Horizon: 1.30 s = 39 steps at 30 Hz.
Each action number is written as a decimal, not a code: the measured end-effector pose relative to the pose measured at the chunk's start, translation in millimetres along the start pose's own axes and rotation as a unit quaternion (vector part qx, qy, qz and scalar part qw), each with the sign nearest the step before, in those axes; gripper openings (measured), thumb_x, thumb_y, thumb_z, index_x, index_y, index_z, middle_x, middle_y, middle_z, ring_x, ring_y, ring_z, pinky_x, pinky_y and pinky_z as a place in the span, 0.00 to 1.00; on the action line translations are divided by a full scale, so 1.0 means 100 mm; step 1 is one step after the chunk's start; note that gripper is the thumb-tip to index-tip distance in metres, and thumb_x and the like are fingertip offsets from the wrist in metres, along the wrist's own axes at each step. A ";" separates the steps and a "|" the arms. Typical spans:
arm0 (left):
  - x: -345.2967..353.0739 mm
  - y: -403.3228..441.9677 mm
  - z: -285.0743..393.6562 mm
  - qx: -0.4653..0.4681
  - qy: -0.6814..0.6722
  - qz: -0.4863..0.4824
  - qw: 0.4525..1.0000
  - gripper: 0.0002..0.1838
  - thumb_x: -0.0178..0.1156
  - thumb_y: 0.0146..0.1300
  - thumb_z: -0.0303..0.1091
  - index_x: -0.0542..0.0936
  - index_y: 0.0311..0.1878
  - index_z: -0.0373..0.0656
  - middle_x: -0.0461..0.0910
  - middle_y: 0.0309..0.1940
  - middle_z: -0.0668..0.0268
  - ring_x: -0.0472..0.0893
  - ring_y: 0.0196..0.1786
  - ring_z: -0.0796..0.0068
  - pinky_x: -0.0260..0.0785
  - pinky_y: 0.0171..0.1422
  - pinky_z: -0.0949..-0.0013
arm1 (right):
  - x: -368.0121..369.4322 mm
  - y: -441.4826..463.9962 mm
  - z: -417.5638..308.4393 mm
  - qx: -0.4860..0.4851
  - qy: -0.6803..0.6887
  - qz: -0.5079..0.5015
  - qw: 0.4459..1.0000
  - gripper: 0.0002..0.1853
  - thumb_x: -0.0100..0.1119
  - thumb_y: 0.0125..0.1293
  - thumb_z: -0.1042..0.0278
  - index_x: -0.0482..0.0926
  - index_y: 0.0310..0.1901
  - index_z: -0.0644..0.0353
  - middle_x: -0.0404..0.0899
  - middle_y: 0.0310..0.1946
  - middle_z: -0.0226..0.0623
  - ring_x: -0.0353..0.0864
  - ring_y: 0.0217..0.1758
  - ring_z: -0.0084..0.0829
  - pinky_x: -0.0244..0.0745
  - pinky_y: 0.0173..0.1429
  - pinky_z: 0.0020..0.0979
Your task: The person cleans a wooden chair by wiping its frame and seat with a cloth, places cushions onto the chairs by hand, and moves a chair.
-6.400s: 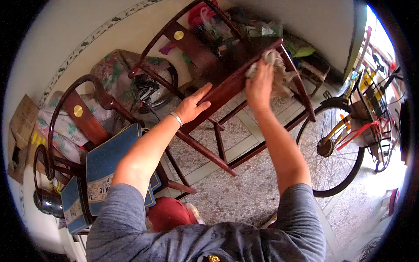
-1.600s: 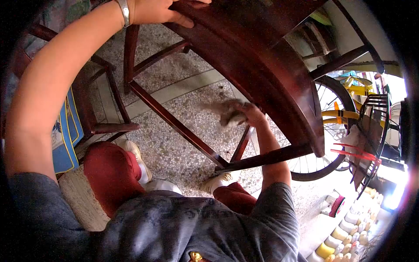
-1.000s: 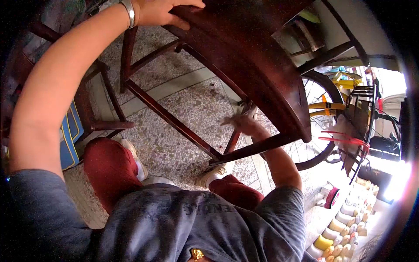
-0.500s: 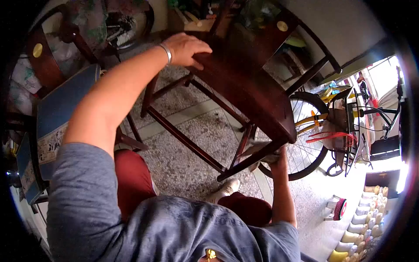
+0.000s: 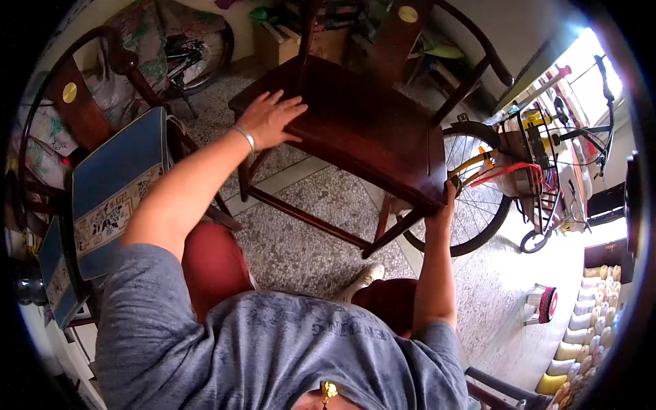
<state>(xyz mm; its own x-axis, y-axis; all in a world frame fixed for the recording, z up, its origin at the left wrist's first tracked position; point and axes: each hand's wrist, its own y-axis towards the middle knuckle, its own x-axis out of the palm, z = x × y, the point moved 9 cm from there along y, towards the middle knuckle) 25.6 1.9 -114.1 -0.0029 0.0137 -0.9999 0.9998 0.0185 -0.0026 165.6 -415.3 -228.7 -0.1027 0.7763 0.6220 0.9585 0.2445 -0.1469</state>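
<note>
A dark reddish-brown wooden armchair (image 5: 369,126) stands in front of me, its seat top in full view. My left hand (image 5: 270,121), with a silver bangle on the wrist, lies on the seat's front left edge with its fingers spread. At the front right corner, my right hand (image 5: 443,203) is wrapped round the edge of the seat by the leg. Its fingers are partly hidden under the corner, and I cannot tell whether a cloth is in them.
Another wooden armchair with a blue cushion (image 5: 123,188) stands on the left. A bicycle (image 5: 502,171) is close behind the armchair on the right. A small red-topped stool (image 5: 547,304) and several stacked rolls (image 5: 581,328) are farther right. A cardboard box (image 5: 277,49) stands at the back.
The armchair has tipped so that more of its seat top shows. My right hand has gone up from the lower leg to the seat corner. The grey cloth-like thing beside it is hidden now.
</note>
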 end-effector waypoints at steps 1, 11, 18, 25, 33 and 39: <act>0.12 -0.02 0.09 0.001 0.002 0.022 1.000 0.44 0.61 0.61 0.62 0.59 0.77 0.56 0.53 0.79 0.69 0.50 0.80 0.51 0.42 0.82 0.49 | -0.11 0.11 -0.03 -0.001 0.008 -0.014 1.000 0.23 0.50 0.73 0.50 0.75 0.58 0.60 0.80 0.52 0.40 0.80 0.55 0.41 0.74 0.61 0.45; 0.31 -0.39 0.54 -0.027 -0.014 0.015 0.999 0.46 0.65 0.62 0.53 0.54 0.79 0.54 0.49 0.80 0.66 0.48 0.80 0.49 0.38 0.83 0.46 | -1.02 0.26 -0.29 -0.161 -0.172 0.176 0.956 0.19 0.63 0.68 0.54 0.84 0.36 0.68 0.82 0.29 0.34 0.79 0.30 0.26 0.74 0.37 0.30; 0.75 -0.82 0.53 -0.034 0.009 -0.024 0.999 0.47 0.66 0.63 0.42 0.49 0.80 0.57 0.41 0.81 0.67 0.39 0.81 0.51 0.31 0.82 0.41 | -0.81 -0.32 -0.38 -0.056 -0.626 0.136 0.766 0.31 0.68 0.59 0.41 0.79 0.26 0.71 0.75 0.18 0.41 0.70 0.25 0.28 0.69 0.33 0.39; 0.74 -0.78 0.19 -0.009 -0.138 -0.030 0.990 0.46 0.61 0.64 0.60 0.55 0.78 0.50 0.42 0.81 0.64 0.42 0.82 0.55 0.35 0.82 0.42 | -0.65 -0.82 -0.22 -0.088 -0.657 0.205 0.720 0.35 0.70 0.55 0.37 0.78 0.33 0.73 0.76 0.23 0.46 0.71 0.27 0.36 0.70 0.37 0.44; 1.32 -0.51 -1.26 -0.412 -0.232 0.001 0.881 0.40 0.41 0.71 0.67 0.84 0.39 0.33 0.83 0.37 0.46 0.83 0.40 0.48 0.75 0.46 0.47 | -1.04 -0.80 0.08 -0.079 -0.562 0.356 0.742 0.37 0.68 0.62 0.45 0.75 0.54 0.79 0.83 0.43 0.52 0.83 0.44 0.40 0.77 0.47 0.36; 1.21 -0.63 -1.16 -0.407 -0.214 -0.007 0.888 0.39 0.40 0.71 0.67 0.80 0.45 0.35 0.78 0.44 0.49 0.78 0.45 0.48 0.70 0.49 0.48 | -0.68 -0.70 -0.06 -0.114 -0.376 0.382 0.837 0.44 0.63 0.62 0.35 0.74 0.55 0.81 0.82 0.48 0.58 0.84 0.44 0.49 0.79 0.51 0.40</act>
<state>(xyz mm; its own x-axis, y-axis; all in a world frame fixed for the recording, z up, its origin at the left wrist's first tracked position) -39.6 118.0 -233.6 0.1669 -0.3702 -0.9138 0.6544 0.7349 -0.1782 106.8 -488.5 -256.3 0.5059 0.8228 -0.2590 0.8382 -0.5398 -0.0773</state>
